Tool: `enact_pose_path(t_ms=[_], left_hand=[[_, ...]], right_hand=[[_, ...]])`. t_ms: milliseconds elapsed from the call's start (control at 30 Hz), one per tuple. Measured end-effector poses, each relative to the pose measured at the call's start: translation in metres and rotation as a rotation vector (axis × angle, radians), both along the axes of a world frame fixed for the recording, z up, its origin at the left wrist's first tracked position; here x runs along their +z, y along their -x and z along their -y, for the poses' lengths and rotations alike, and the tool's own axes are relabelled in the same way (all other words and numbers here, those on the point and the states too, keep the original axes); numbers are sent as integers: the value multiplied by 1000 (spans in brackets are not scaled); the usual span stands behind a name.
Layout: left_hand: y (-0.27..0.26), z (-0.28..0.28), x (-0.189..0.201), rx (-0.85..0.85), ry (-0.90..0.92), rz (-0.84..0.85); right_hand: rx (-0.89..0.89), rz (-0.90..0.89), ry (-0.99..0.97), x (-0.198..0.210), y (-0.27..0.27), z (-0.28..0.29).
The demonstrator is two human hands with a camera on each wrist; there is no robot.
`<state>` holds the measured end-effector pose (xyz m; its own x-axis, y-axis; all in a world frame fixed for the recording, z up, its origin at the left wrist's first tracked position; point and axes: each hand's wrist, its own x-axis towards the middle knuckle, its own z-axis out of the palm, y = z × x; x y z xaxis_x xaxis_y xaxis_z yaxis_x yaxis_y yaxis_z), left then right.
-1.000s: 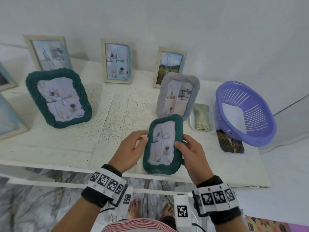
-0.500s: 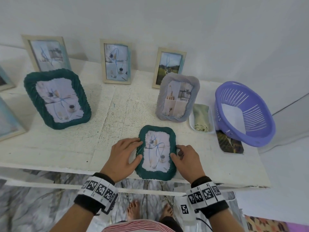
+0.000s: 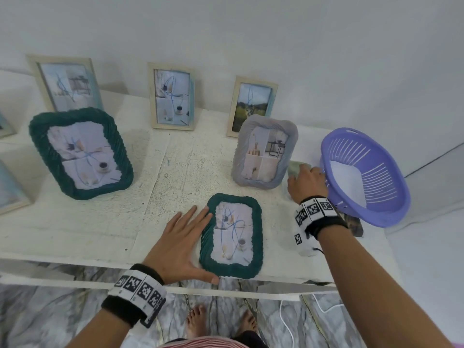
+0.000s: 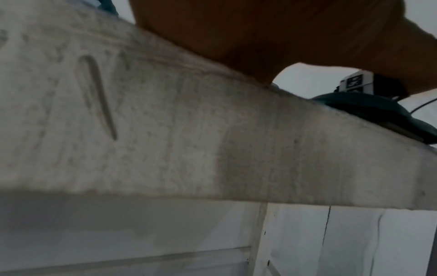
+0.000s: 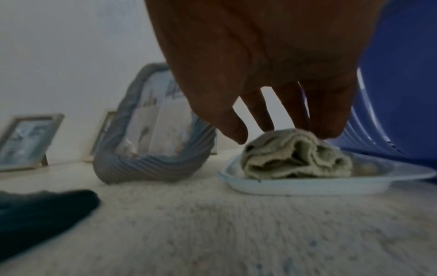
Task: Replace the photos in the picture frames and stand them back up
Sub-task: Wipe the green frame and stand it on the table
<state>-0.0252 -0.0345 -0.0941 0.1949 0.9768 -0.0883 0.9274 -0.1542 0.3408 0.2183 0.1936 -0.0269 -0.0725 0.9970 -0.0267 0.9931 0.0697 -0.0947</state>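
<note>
Since a second ago we have laid the small green frame (image 3: 232, 236) flat, photo up, at the near edge of the white table (image 3: 100, 222), and our right hand (image 3: 305, 183) has left it for the folded cloth (image 5: 295, 158). Right of that hand leans the purple basket (image 3: 364, 172); on its left the grey frame (image 3: 263, 151) stands upright. Our left hand (image 3: 180, 247) rests flat with straight, spread fingers, its thumb side against the small green frame's left border, gripping nothing. Beyond it stands the large green frame (image 3: 80, 151). Our right fingertips (image 5: 328, 130) touch the cloth's top on its white tray (image 5: 283, 184), fingers extended, not closed around it.
</note>
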Motion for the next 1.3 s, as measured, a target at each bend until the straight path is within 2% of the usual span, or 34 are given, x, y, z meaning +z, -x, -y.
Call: enact_pose_path(t_ms=[100, 300, 533, 733, 1033, 1167, 1300], left_hand=[[1, 0, -3, -22, 4, -38], [-1, 0, 0, -13, 16, -58], [-2, 0, 3, -8, 35, -44], [-3, 0, 4, -7, 37, -35], [-2, 0, 4, -8, 51, -27], [-2, -1, 4, 22, 36, 55], [1, -8, 18, 144, 100, 292]], right_hand=[[-29, 34, 114, -10, 4, -8], [3, 44, 63, -9, 1, -9], [101, -97, -18, -1, -2, 33], [44, -327, -112, -7, -2, 90], [-87, -378, -117, -11, -3, 86], [-104, -432, -56, -7, -13, 108], [30, -458, -13, -5, -16, 142]])
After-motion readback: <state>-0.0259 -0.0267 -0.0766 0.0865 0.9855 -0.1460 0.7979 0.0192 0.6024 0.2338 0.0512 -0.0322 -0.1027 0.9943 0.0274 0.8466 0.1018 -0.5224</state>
